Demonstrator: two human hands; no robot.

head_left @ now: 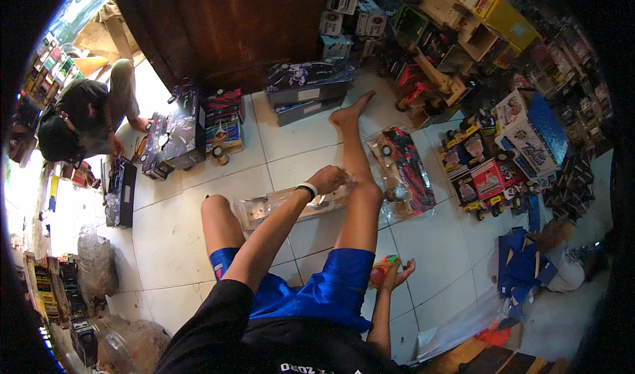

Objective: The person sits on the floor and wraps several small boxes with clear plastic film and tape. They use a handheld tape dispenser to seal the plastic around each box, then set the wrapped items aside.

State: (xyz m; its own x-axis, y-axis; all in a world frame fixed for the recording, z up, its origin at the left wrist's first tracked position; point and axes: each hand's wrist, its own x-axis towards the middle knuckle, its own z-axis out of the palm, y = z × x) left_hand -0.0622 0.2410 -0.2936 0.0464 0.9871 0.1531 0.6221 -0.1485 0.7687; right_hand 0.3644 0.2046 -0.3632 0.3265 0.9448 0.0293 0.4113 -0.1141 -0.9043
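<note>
Between my bent legs on the floor lies a long pale wooden piece [264,207] in clear plastic wrap. My left hand [327,179], with a white band at its wrist, reaches across to the right end of that piece. Its fingers are closed on the clear plastic wrap [348,181] beside my right knee. Low beside my right thigh, my right hand [398,276] holds a small orange-and-green object [382,270]. Some of that hand's fingers stretch outward, and the object's exact kind cannot be made out.
A plastic-wrapped red-and-black toy truck [408,169] lies right of my leg. Colourful wooden toy trucks [479,172] stand farther right. Dark boxes [307,89] stand ahead by a brown door [231,30]. A co-worker [86,113] crouches at the far left, handling a dark truck box [120,192].
</note>
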